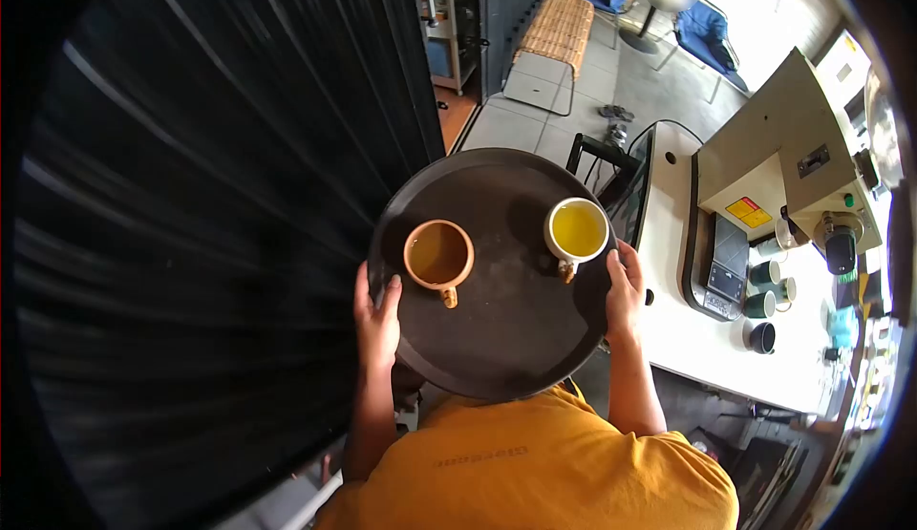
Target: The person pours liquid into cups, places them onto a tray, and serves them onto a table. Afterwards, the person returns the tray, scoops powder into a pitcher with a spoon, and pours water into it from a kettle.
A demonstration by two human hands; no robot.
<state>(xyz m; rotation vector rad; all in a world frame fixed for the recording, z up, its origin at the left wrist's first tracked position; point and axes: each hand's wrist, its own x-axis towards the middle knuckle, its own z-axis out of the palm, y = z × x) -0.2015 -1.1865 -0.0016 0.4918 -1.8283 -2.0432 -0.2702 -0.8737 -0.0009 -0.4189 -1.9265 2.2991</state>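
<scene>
A round dark serving tray is held level in front of my yellow shirt. My left hand grips its left rim, thumb on top and fingers underneath. On the opposite rim, my right hand holds on the same way. Toward the left of the tray stands a terracotta-coloured cup with brownish liquid inside. A white cup holding yellow-green liquid stands near the right rim, close to my right thumb. Both cups are upright, their handles turned toward me.
A dark corrugated wall runs close along my left. To the right, a white counter carries a beige machine, a scale and several small cups. Ahead are a wicker bench and blue chairs on the tiled floor.
</scene>
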